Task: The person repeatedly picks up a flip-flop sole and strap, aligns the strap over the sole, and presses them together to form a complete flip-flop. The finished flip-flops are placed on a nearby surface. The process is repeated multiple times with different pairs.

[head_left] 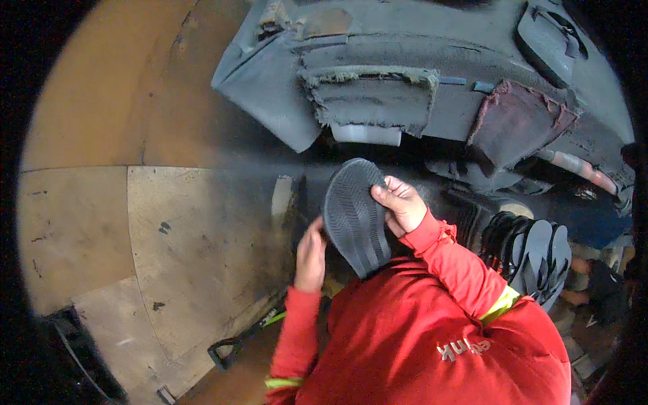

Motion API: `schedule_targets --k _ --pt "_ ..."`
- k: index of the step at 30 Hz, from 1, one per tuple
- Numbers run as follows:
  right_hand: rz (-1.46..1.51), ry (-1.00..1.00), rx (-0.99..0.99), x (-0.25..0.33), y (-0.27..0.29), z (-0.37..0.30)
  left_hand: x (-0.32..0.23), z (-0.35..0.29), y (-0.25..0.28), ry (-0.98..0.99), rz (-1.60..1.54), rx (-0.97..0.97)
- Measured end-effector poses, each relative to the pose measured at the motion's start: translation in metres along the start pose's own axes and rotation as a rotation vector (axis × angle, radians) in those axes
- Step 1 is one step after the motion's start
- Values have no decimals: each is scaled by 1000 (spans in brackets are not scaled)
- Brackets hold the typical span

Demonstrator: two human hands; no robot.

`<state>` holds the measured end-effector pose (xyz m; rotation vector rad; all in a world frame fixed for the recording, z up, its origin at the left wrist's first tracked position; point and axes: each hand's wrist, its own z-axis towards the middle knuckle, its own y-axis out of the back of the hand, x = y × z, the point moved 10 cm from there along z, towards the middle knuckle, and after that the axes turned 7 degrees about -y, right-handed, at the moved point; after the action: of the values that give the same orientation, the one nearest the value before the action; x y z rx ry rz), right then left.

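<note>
A dark grey flip-flop [356, 214] is held up in front of my chest, its grooved, zigzag-patterned underside showing. My right hand [403, 206] grips its right edge, with the thumb across the sole and the other fingers partly behind. At the opposite edge is my left hand [311, 256], its fingers stretched upward and the tips against or just behind the sole's side. Whatever lies on the flip-flop's other face, straps included, is hidden.
A dust-covered grey bench [405, 50] curves across the top, with ragged cloth pieces [378, 101] hanging off its edge. Another flip-flop [550, 44] lies on it. Several flip-flops [536, 253] are stacked at my right. Worn brown boards [196, 250] spread to the left. Another person's arm [577, 297] shows far right.
</note>
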<state>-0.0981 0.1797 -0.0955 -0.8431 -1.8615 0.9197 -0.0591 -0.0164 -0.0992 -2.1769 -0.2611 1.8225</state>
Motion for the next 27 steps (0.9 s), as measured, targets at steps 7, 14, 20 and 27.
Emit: schedule_targets --k 7,14,20,27 --pt "-24 25 -315 -1 102 -10 -13 84 -145 343 388 523" --pt "-267 -343 -800 -51 243 -109 -7 57 -144 91 107 31" --pt "227 17 -342 5 162 -85 8 42 -158 109 -475 -56" --pt "239 18 -201 31 102 -11 -56 28 -134 -87 -347 -112"
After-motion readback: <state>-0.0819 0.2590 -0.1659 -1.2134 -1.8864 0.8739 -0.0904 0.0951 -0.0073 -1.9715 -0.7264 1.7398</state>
